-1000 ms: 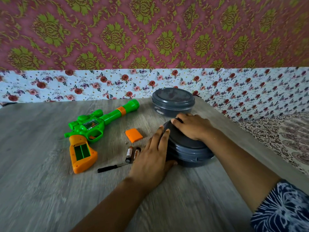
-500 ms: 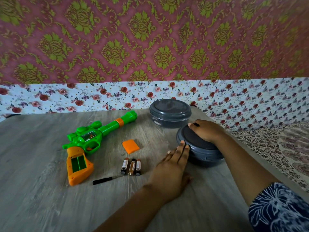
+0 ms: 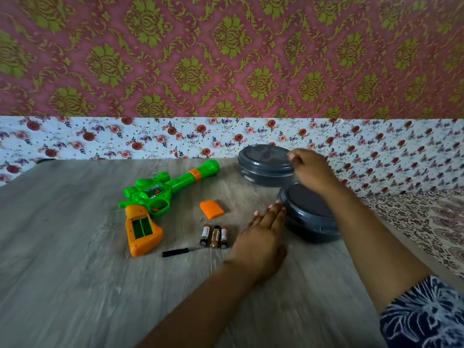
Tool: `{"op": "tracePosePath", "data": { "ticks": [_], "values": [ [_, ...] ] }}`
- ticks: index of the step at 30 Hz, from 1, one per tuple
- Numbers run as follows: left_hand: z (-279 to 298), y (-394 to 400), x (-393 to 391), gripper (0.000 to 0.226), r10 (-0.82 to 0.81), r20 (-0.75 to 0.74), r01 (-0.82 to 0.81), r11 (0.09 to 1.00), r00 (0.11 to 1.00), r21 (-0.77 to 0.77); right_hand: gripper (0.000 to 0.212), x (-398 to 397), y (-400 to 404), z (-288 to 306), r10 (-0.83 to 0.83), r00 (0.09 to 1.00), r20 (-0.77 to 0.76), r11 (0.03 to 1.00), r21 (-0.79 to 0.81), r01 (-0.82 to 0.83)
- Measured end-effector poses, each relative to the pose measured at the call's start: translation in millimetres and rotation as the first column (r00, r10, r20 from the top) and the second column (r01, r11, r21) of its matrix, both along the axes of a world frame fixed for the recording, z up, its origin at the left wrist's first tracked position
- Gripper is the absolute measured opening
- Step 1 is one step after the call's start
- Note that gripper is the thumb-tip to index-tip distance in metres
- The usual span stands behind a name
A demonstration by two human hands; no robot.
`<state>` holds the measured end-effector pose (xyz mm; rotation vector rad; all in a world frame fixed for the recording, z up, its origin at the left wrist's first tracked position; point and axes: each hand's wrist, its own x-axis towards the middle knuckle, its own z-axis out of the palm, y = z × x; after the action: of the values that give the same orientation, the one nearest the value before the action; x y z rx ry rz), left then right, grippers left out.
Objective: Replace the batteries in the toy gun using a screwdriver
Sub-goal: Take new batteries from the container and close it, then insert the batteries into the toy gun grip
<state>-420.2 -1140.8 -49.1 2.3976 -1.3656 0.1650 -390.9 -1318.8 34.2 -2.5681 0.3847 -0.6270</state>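
Now your left hand (image 3: 261, 237) lies flat, fingers straight, bracing the near grey tin (image 3: 310, 217) just right of the batteries (image 3: 214, 236), while your right hand (image 3: 310, 169), loosely curled and apparently empty, hovers above the far tin (image 3: 263, 165).

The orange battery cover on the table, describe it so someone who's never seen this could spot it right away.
Start at the green and orange toy gun lying on the grey wooden table. Just right of its trigger lies the battery cover, above the three batteries. It is the only small, flat, loose orange rectangle; the other orange parts belong to the gun.
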Motion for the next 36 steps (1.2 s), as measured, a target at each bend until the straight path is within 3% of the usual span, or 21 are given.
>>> {"op": "tracePosePath", "data": {
  "ticks": [3,6,7,9,12,14,15,20,24,27,30,32,34,36],
  "values": [
    [18,15,7,0.061,0.124,-0.046,-0.130,0.979,0.991,-0.157,0.025,-1,51,17,0.127,0.958,0.256,0.972,0.162,-0.172],
    [41,41,19,0.050,0.312,-0.063,-0.316,0.897,0.948,-0.308,0.025,-1,90,16,0.169,0.923,0.345,0.916,0.290,-0.276],
    [46,54,26,0.049,0.386,-0.063,-0.385,0.865,0.920,-0.321,0.024,0,99,12,0.200,0.934,0.297,0.903,0.314,-0.294],
    [53,82,38,0.052,0.565,-0.041,-0.552,0.785,0.824,-0.279,0.025,-3,107,9,0.305,0.952,0.031,0.910,0.287,-0.301],
    [48,125,59,0.071,0.815,-0.087,-0.820,0.571,0.572,-0.042,0.029,-11,118,4,0.372,0.782,-0.500,0.927,0.163,-0.337],
    [34,148,75,0.085,0.874,-0.179,-0.874,0.474,0.452,0.105,0.028,-13,126,-2,0.326,0.670,-0.667,0.929,0.096,-0.357],
    [28,156,81,0.089,0.880,-0.185,-0.868,0.468,0.438,0.168,0.030,-12,129,-7,0.304,0.643,-0.703,0.931,0.074,-0.358],
    [10,163,93,0.069,0.818,-0.180,-0.764,0.575,0.547,0.293,0.046,-6,135,-32,0.261,0.611,-0.747,0.936,0.042,-0.349],
    [16,163,100,0.070,0.816,-0.346,-0.785,0.558,0.462,0.268,0.052,-6,135,-41,0.248,0.668,-0.702,0.942,0.016,-0.334],
    [20,165,102,0.045,0.777,-0.485,-0.809,0.548,0.401,0.210,0.048,-8,132,-44,0.261,0.690,-0.674,0.949,0.048,-0.313],
    [24,165,105,0.029,0.516,-0.790,-0.838,0.546,0.332,0.005,0.037,-10,128,-41,0.288,0.716,-0.636,0.954,0.125,-0.273],
    [27,167,107,0.025,0.358,-0.899,-0.854,0.519,0.251,-0.032,0.030,-10,124,-39,0.347,0.759,-0.551,0.934,0.276,-0.227],
    [27,168,113,0.024,0.209,-0.962,-0.856,0.516,0.175,-0.044,0.030,-7,122,-36,0.434,0.819,-0.374,0.824,0.532,-0.194],
    [24,169,120,0.024,-0.013,-0.993,-0.843,0.528,0.115,-0.105,0.037,-1,123,-33,0.476,0.870,-0.130,0.561,0.806,-0.186]
  ]
}}
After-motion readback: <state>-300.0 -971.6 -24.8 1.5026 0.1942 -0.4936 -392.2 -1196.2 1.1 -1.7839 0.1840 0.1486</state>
